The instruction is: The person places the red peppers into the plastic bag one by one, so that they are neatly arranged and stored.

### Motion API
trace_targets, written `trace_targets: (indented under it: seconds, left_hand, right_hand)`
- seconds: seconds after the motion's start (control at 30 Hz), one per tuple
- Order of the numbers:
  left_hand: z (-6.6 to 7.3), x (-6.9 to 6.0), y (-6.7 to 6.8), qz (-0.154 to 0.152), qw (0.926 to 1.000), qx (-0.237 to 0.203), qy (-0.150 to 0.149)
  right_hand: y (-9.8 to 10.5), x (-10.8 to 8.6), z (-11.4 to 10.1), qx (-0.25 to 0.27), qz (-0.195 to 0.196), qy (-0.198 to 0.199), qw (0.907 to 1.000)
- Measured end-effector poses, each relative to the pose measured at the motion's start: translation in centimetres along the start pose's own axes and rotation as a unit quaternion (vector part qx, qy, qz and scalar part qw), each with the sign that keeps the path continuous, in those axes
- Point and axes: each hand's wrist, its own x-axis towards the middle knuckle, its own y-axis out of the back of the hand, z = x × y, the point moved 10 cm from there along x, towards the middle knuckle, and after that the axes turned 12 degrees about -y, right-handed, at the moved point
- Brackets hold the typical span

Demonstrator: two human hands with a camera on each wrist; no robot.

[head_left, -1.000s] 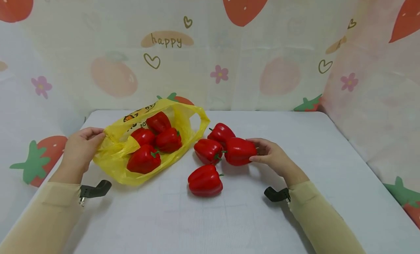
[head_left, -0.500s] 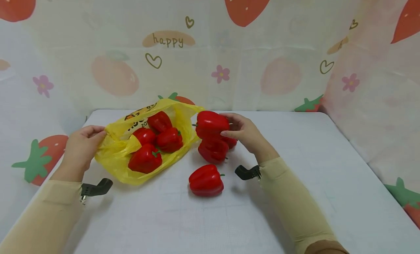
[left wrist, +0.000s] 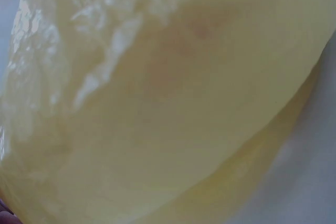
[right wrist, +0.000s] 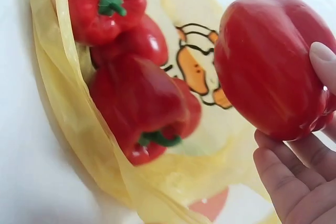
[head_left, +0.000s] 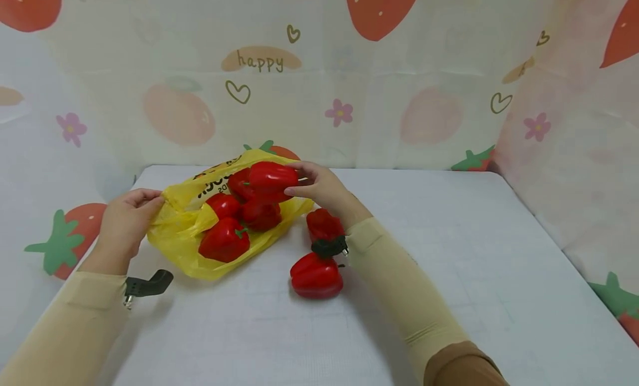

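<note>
A yellow plastic bag lies open on the left of the table with several red bell peppers inside. At its left edge my left hand pinches the plastic; in the left wrist view the bag fills most of the picture. My right hand grips another red pepper by its end, above the bag's mouth. The right wrist view shows this held pepper between thumb and fingers, apart from the peppers in the bag.
On the white table, right of the bag, one pepper lies near the middle. Behind it another pepper is partly hidden by the black wrist camera. A printed curtain hangs behind the table.
My right hand has lifted a pepper from the group on the right and carried it left over the bag. My left hand keeps its pinch on the bag.
</note>
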Motion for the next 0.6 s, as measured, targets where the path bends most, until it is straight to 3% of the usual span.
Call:
trace_targets:
  seconds: [0.27,0.6]
  left_hand:
    - [0.1,0.0,0.1,0.004,1.0000,-0.006,-0.004]
    - [0.2,-0.1,0.2,0.006,0.9999,-0.009,-0.007]
  right_hand:
    - [-3.1,2.5,-0.2,-0.033,-0.003,-0.019,0.9993]
    - [-4.1,4.2,-0.1,-0.053,0.041,-0.053,0.9964]
